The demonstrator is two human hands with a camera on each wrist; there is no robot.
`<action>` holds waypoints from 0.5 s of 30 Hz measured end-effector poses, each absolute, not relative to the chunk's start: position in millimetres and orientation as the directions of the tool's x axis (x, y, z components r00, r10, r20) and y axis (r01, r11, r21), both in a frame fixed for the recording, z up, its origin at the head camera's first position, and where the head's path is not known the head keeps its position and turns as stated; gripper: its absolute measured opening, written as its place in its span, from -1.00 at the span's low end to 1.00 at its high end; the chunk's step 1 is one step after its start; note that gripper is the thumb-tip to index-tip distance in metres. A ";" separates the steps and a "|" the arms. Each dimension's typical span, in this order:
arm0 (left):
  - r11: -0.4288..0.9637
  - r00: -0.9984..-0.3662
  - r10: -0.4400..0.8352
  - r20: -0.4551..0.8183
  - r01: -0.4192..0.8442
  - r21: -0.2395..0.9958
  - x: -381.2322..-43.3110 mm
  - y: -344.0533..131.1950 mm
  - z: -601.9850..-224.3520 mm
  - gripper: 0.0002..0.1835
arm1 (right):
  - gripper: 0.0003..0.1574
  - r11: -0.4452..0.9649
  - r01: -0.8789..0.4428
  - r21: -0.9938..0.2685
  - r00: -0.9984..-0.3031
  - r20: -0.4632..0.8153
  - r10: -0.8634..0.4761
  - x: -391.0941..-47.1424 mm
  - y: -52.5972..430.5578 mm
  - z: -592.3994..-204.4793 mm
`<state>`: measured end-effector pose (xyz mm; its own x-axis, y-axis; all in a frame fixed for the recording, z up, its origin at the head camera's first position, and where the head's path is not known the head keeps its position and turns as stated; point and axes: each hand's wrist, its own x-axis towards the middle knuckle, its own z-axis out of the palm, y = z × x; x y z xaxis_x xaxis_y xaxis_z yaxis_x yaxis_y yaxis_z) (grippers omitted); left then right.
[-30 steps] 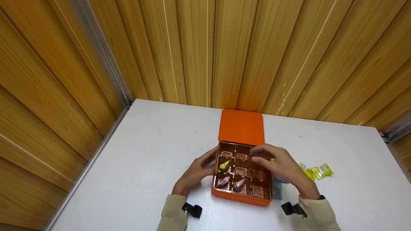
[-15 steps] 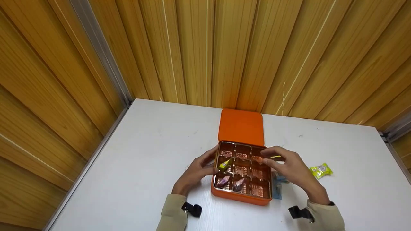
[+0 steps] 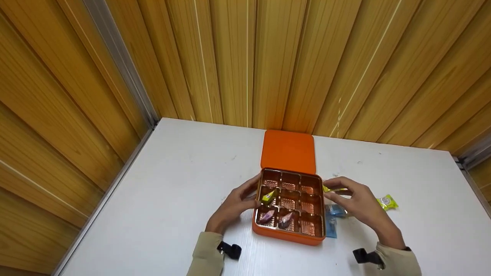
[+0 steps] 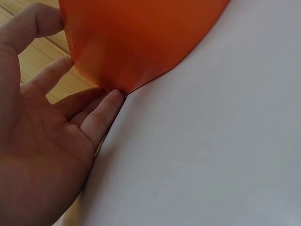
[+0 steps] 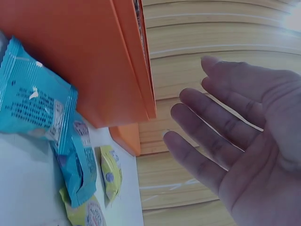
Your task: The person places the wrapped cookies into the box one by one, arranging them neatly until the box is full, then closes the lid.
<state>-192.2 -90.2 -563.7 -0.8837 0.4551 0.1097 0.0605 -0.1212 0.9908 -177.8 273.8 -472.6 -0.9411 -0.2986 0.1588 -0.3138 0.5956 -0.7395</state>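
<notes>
An orange tin (image 3: 285,238) with a brown divided tray (image 3: 290,199) inside sits on the white table. One yellow-green piece (image 3: 268,197) lies in the left middle compartment, and two purple ones (image 3: 266,217) are in the front row. My left hand (image 3: 236,207) rests against the tin's left side, thumb at the rim; its fingertips touch the orange wall in the left wrist view. Just off the tin's right edge hovers my right hand (image 3: 353,199), over a small yellow packet (image 3: 327,189). The right wrist view shows that hand (image 5: 230,122) holding nothing, fingers spread.
The orange lid (image 3: 288,151) lies behind the tin. Blue packets (image 3: 330,227) lie along the tin's right side, and another yellow packet (image 3: 389,201) is farther right. Wood-patterned panels (image 3: 230,61) rise behind the table.
My right hand has moved right, from above the tray's right compartments to outside the tin. The left hand, tin and pieces in the tray stay put.
</notes>
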 end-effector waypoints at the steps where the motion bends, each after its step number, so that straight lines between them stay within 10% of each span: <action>1: -0.119 -0.885 0.454 0.108 0.060 0.991 -192.0 -90.3 -563.6 -0.07 | -0.62 0.598 -0.312 -0.738 -0.942 0.160 -0.295 -177.6 275.1 -473.1; 15: -0.098 -0.885 0.451 0.118 0.082 0.992 -192.5 -93.4 -562.9 -0.06 | -0.53 0.655 -0.231 -0.719 -0.965 0.083 -0.249 -171.2 288.9 -483.3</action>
